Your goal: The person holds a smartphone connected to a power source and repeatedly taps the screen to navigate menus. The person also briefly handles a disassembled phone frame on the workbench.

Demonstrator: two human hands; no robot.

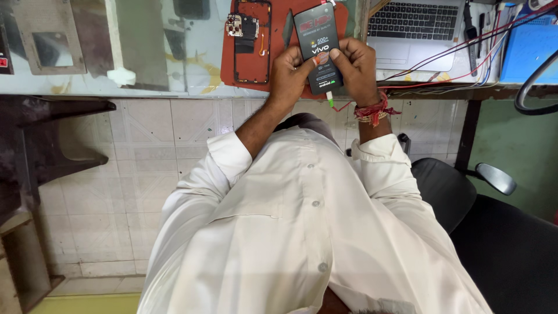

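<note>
A: Grip status?

B: Both hands closed on one phone [317, 46]. Left hand [289, 74] clamps its left edge, thumb on the screen. Right hand [356, 68] clamps the right edge, thumb pressed on the glass near mid-screen.

A: Where's the phone?

B: Between the two palms, held over the counter's [145, 70] front edge, screen up, top end pointing away from the body. Screen dark with coloured printing.

A: Anything hanging from it?

B: A cable [330, 100] with a white-and-green plug sits at the bottom end, just below the grip. A red lead runs off toward the right wrist.

A: What's around the grip?

B: Red mat [279, 35] under and beyond the hands. On it, left of the grip, an open phone frame [251, 40] with a small board at its top corner. Right of the grip, a laptop [412, 29], near but apart. Farther right, a blue box [532, 49] and tangled red wires [453, 72].

A: Wrist?

B: Red thread band [372, 110] on the right.
</note>
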